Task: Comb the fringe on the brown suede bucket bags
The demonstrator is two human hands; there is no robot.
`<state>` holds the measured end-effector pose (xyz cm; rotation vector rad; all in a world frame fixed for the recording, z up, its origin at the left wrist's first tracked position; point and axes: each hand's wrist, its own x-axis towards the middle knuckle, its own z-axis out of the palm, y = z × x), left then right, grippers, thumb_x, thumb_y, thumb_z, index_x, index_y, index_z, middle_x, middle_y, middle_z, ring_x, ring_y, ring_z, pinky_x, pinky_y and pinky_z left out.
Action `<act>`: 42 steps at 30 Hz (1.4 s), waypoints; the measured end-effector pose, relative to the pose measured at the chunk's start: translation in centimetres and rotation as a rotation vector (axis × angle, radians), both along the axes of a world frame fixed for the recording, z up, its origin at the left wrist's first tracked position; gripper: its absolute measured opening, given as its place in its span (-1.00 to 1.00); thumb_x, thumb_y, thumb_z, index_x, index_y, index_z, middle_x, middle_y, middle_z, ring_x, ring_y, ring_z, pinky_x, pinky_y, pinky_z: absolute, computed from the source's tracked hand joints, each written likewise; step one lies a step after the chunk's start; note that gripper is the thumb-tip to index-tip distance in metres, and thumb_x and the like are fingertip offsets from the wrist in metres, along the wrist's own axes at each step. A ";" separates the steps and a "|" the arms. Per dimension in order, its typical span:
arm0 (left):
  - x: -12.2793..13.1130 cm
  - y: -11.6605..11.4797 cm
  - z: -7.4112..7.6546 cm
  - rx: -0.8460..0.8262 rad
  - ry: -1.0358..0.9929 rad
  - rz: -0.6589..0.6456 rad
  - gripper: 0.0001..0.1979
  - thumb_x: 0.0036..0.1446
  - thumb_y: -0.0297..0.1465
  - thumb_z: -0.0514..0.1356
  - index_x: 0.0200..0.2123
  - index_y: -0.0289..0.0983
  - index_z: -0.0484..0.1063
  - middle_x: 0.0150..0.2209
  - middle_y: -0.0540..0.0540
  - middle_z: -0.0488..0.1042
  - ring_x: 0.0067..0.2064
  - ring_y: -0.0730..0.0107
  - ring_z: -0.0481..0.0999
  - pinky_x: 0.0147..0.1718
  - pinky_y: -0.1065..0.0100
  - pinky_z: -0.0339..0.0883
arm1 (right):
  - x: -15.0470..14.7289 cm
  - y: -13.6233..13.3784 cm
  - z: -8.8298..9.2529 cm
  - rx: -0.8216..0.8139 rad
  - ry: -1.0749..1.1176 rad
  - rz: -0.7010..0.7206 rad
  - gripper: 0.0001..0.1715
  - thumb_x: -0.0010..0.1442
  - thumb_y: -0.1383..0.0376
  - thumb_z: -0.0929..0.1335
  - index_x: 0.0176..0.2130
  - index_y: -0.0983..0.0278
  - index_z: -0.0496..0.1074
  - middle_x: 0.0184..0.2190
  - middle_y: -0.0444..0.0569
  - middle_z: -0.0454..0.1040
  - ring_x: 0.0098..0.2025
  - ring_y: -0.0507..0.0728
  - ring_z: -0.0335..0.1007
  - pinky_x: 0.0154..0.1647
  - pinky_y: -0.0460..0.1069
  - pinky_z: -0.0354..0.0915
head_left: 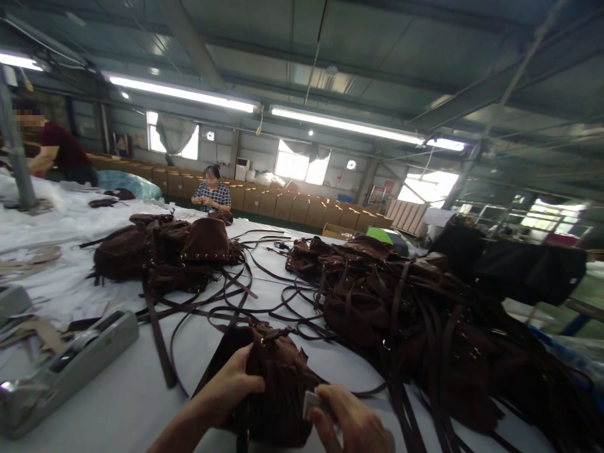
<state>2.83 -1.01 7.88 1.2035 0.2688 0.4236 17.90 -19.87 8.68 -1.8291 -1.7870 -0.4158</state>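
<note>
A dark brown bag (278, 371) lies on the white table right in front of me. My left hand (236, 380) grips its upper left side, thumb on the near face and the fingers hidden behind. At the bag's lower right, my right hand (352, 418) is closed around a small whitish block (311, 402), which is at the bag's side. What the block is made of I cannot make out. Long dark straps (236, 296) trail over the table behind the bag.
Piles of brown bags stand at the left (165, 248) and the right (401, 302). A grey metal tape dispenser (70, 371) sits at the left. Across the table a person (212, 192) works; another person (66, 148) leans in at far left. Cardboard boxes (292, 204) line the back.
</note>
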 end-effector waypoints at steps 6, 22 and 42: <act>0.1 -1.1 1.3 0.018 -0.035 -0.099 -0.50 -0.18 -0.63 0.26 -0.07 -0.30 0.48 -0.26 -0.09 0.53 -0.20 0.22 0.50 -0.21 0.36 0.34 | -0.8 5.5 4.0 -0.146 -0.287 0.228 -0.81 0.38 0.33 0.19 -0.16 0.15 0.36 -0.36 -0.11 0.37 -0.33 0.12 0.27 -0.27 0.02 0.15; 1.1 0.8 -3.7 -0.486 0.022 0.039 -0.77 0.00 -0.38 0.39 -0.27 -0.33 0.48 -0.41 -0.11 0.56 -0.38 0.37 0.54 -0.36 0.43 0.38 | -1.0 4.1 -3.6 -0.368 -0.285 0.126 -0.80 0.08 0.42 0.36 -0.31 0.18 0.27 -0.38 -0.15 0.39 -0.33 0.13 0.23 -0.36 0.03 0.00; 5.5 -1.8 -6.6 -0.251 0.120 0.364 -0.64 -0.27 -0.32 0.49 -0.38 -0.39 0.54 -0.44 -0.16 0.59 -0.38 0.19 0.57 -0.36 0.31 0.41 | -2.3 3.0 -11.3 -0.263 -0.300 0.008 -0.72 -0.09 0.43 0.48 -0.43 0.18 0.33 -0.57 -0.20 0.45 -0.55 0.07 0.31 -0.57 -0.01 -0.03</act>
